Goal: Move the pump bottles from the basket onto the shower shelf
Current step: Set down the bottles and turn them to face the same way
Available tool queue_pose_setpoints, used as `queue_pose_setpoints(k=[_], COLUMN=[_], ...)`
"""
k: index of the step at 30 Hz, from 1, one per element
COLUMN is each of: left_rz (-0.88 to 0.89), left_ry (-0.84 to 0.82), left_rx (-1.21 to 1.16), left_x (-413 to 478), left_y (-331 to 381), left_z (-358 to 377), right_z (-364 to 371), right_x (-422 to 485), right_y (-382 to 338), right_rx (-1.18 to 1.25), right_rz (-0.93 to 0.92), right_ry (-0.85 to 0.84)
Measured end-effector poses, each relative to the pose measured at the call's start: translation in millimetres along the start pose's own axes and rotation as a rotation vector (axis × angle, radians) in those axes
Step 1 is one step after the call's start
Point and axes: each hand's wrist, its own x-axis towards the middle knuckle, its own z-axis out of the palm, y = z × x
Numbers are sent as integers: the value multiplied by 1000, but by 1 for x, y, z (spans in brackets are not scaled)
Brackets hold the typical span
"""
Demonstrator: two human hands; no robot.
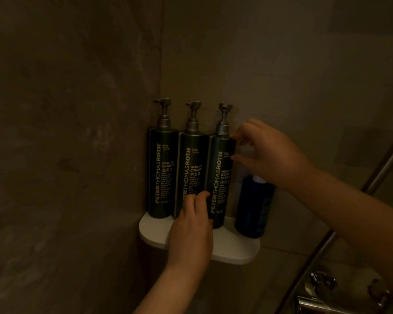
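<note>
Three dark green pump bottles stand upright in a row on the white corner shelf [234, 252]: shampoo [162, 175] on the left, conditioner [192, 173] in the middle, body cleanser [219, 177] on the right. My left hand [191, 227] touches the lower left side of the body cleanser bottle, its fingers in front of the conditioner bottle. My right hand [266, 155] has its fingertips on the upper right edge of the body cleanser bottle. The basket is out of view.
A blue bottle [254, 207] stands on the shelf's right end, partly behind my right hand. Brown tiled walls meet in the corner behind. A metal rail [381, 168] runs diagonally at right, with chrome shower taps [322, 291] at the bottom right. The light is dim.
</note>
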Motion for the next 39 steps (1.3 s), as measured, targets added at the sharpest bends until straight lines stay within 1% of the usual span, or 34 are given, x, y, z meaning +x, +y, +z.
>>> queue_pose_setpoints(k=[3, 5, 7, 8, 13, 16, 18, 22, 25, 28, 32, 39], left_rz=[-3, -7, 2, 13, 95, 137, 145, 150, 144, 136, 112, 68], left_ry=[5, 6, 10, 15, 27, 13, -7, -37, -43, -52, -65, -70], left_rx=[0, -7, -22, -29, -62, -73, -87, -114, -145, -194, -258, -346], left_x=[0, -2, -4, -5, -11, -14, -15, -17, -19, -21, -22, -26], left_y=[0, -1, 0, 1, 9, 13, 14, 16, 17, 17, 17, 17], left_z=[0, 0, 1, 2, 4, 7, 10, 16, 17, 17, 15, 14], right_z=[-11, -20, -28, -32, -42, -43, -40, -29, -28, -31, -32, -35], right_x=[0, -2, -7, -9, -18, -25, -28, -31, -31, -31, -32, -38], right_y=[3, 7, 15, 19, 40, 45, 44, 42, 38, 33, 24, 17], right_rx=[137, 219, 237, 223, 233, 227, 191, 112, 126, 137, 200, 342], right_rz=[75, 120, 152, 167, 211, 166, 105, 55, 10, -41, -75, -42], right_ry=[-66, -62, -32, -43, -243, -379, -413, -406, -350, -345, -340, -347])
